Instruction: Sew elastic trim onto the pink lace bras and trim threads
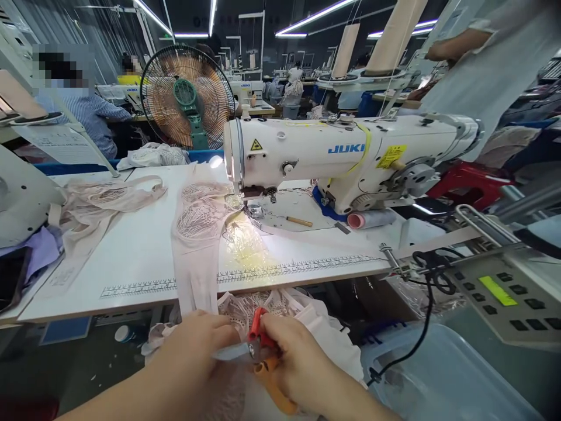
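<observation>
In the head view my right hand (pixel 298 356) is closed round the red and orange handles of a pair of scissors (pixel 272 380). The blades point left, toward my left hand (pixel 197 345), which is closed at the lower end of a pale pink lace garment (pixel 197 234); its fingertips are partly hidden. That garment lies over the table edge beside the needle area of a white sewing machine (pixel 302 149). More pale lace fabric (pixel 324 321) hangs below the edge, under and behind both hands.
A ruler strip (pixel 298 269) runs along the front of the white table (pixel 140 234). Another pink garment (pixel 105 202) lies at left. A control box (pixel 504 292) and clear bin (pixel 438 368) stand at right. Behind are a fan (pixel 186 96) and a person (pixel 99 111).
</observation>
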{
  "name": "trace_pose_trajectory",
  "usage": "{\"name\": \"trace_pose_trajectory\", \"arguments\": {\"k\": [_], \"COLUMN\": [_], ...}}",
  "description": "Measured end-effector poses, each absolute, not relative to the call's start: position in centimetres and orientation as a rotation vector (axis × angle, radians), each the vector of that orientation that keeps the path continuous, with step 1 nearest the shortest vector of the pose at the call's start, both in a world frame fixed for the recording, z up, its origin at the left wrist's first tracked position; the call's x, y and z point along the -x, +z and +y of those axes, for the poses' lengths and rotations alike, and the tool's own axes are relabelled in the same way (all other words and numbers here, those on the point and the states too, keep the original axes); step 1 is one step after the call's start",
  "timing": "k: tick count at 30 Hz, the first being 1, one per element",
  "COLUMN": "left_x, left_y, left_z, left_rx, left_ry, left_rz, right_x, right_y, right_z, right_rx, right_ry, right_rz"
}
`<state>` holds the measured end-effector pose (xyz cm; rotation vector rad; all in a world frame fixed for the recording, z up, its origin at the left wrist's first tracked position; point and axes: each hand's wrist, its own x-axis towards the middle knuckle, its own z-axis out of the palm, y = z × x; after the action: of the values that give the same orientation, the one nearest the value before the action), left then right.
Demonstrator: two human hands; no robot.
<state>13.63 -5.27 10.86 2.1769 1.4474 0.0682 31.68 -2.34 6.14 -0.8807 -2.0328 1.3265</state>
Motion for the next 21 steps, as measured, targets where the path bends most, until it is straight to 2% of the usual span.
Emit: {"name": "trace_pose_trajectory", "arguments": {"k": [3, 8, 14, 21], "left_x": [-13.1, -11.0, -11.5, -8.8], "left_y": [11.0, 11.7, 12.1, 12.6], "left_z": [-5.6, -6.8, -6.1, -4.7], "left_rx": [-2.236, -2.216, -1.930, -1.760], "left_ry": [0.125, 0.613, 0.284, 0.235], "left_rz": [1.459, 1.407, 1.317, 1.062], "right_x": [-31.4, -31.6, -31.4, -32.4], "right_y": [6.0, 6.4, 6.1, 5.0], "right_z": [-2.4, -2.3, -2.5, -2.7], "right_rx": [0.858, 0.913, 0.875, 0.780], "right_ry": [1.362, 1.397, 1.410, 1.524], "right_rz": [-1.989, -1.995, -2.048, -2.129]}}
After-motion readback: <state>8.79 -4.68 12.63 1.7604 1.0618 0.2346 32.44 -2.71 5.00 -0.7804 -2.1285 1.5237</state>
